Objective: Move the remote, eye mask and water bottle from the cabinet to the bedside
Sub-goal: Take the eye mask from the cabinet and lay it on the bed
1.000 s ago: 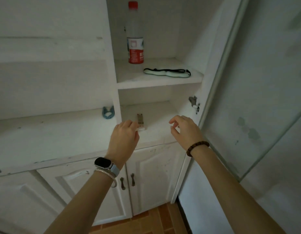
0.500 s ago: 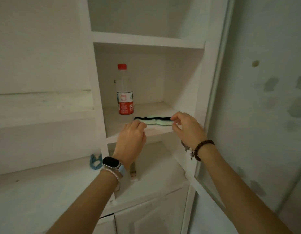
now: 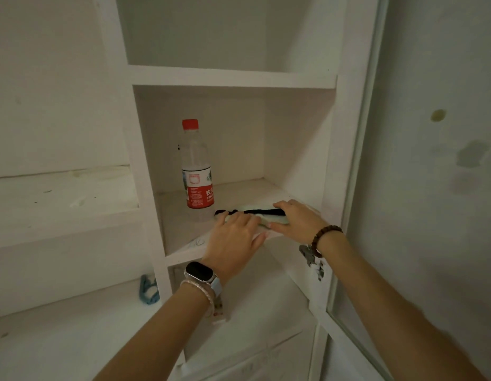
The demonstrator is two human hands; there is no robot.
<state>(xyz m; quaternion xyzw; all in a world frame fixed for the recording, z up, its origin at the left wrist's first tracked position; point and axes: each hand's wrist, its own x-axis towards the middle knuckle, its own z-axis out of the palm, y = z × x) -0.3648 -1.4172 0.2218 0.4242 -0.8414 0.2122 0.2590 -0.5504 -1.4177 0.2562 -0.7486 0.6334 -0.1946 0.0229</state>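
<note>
Head camera view: both hands reach into an open white cabinet, meeting at the eye mask that lies flat near the front edge of the middle shelf. The left hand rests palm-down on the mask's left end, fingers together and laid over the fabric; the right hand covers its right end, thumb tucked under the near edge. Whether either hand has closed a grip on it cannot be told from here. The mask, pale green with a black strap running along its far side, looks soft and light; it should fold easily, and a pinch at each end or a single gather at the middle ought to lift it. Just to the left and farther back stands the water bottle, upright, red-capped and red-labelled, apart from both hands; its clear body seems stiff enough for a one-hand grasp around the label. No remote is visible. A blue clip lies on the lower ledge at left.
</note>
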